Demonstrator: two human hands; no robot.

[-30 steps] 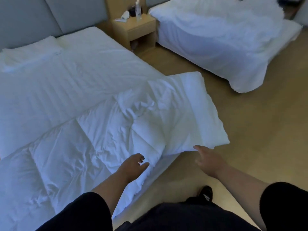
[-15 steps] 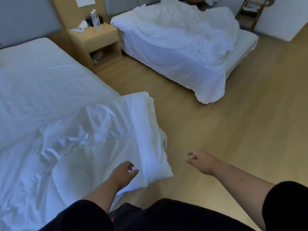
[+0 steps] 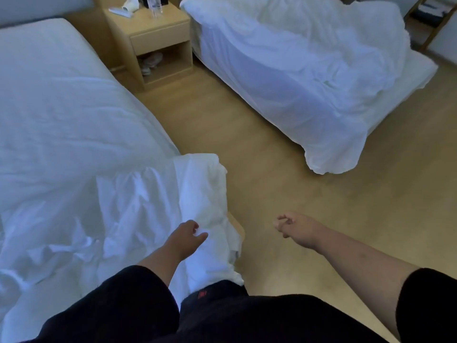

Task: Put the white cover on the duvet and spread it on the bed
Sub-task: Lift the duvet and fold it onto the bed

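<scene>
Two bare hands are reaching out over the corner of a bed. The left hand (image 3: 186, 237) is hovering above the duvet (image 3: 138, 214), fingers loosely curled and holding nothing; whether the fingertips are brushing the cloth cannot be told. The right hand (image 3: 295, 229) is hanging over the floor (image 3: 284, 169), well clear of any fabric, its fingers curled in with nothing between them.

That duvet is lying bunched and rumpled across the near end of the bed (image 3: 49, 95), soft white cloth in thick folds, one puffy corner drooping over the mattress edge toward the person's dark trousers. Whether a separate white cover is among these folds cannot be told. Beyond the folds the bed's sheet is lying flatter, with shallow creases.

Smooth pale wood-look flooring is running between the beds. A boxy light-wood nightstand (image 3: 158, 38) is standing at the far wall, with small items on top too blurred to name. A second bed (image 3: 309, 78) is carrying loose, crumpled white bedding draped to the floor.
</scene>
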